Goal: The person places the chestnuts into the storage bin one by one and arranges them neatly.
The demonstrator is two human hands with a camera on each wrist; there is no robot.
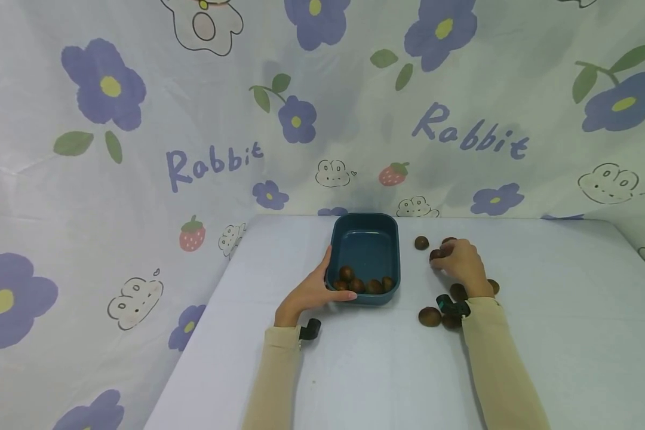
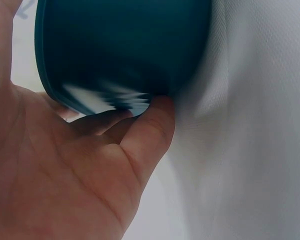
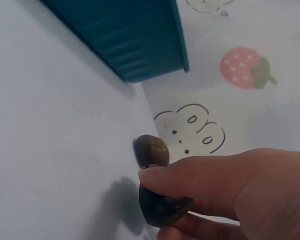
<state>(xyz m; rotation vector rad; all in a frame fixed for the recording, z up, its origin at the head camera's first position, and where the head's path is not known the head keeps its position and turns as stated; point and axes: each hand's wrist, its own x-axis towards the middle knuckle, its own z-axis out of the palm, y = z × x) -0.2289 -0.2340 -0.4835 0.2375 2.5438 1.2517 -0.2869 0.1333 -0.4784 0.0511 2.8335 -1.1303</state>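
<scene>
Chestnut [image 3: 157, 209] pinched in the right hand [image 1: 464, 267], toward the far edge of the tabletop [image 1: 570, 275]; left hand [image 1: 313, 291] grips the tub [image 1: 365, 249]: best brace it and pinch firmly.

The box [image 1: 365, 254] was dark teal, the chestnuts [image 1: 429, 317] brown, the worktop [image 1: 376, 370] white, the sleeves [image 1: 279, 376] beige, and the white backdrop [image 1: 349, 119] patterned with purple flowers [image 1: 94, 86], pink strawberries [image 1: 392, 175] and black-outlined rabbits [image 1: 607, 185].

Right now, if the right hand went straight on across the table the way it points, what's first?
Likely the lone nut between the right hand, with its pinched nut, and the tub. Height is unclear, so the hand might pass over it.
</scene>
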